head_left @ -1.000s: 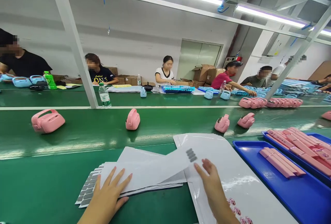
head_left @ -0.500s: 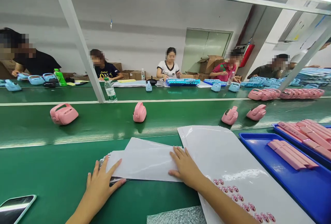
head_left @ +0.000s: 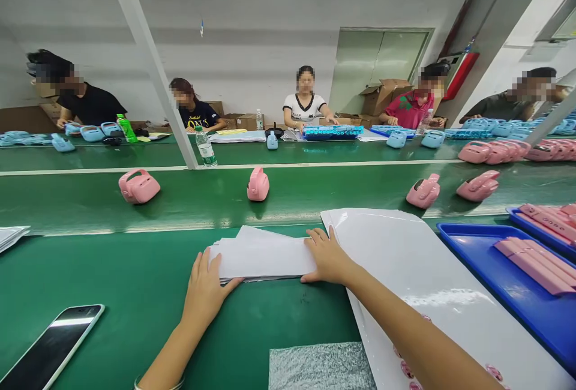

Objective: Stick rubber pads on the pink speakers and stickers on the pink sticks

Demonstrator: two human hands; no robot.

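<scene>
A stack of white sheets (head_left: 263, 256) is being pressed flat on the green table (head_left: 112, 282), near centre: left hand (head_left: 204, 291) spread against its left edge, right hand (head_left: 328, 256) cupped along its right edge. A large glossy sheet (head_left: 405, 270) is lying right; a phone (head_left: 49, 351) near left.

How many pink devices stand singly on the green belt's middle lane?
4 pink devices: one at left, one at centre, two at right and. The packed pink row beyond is not counted and may hide others.
</scene>
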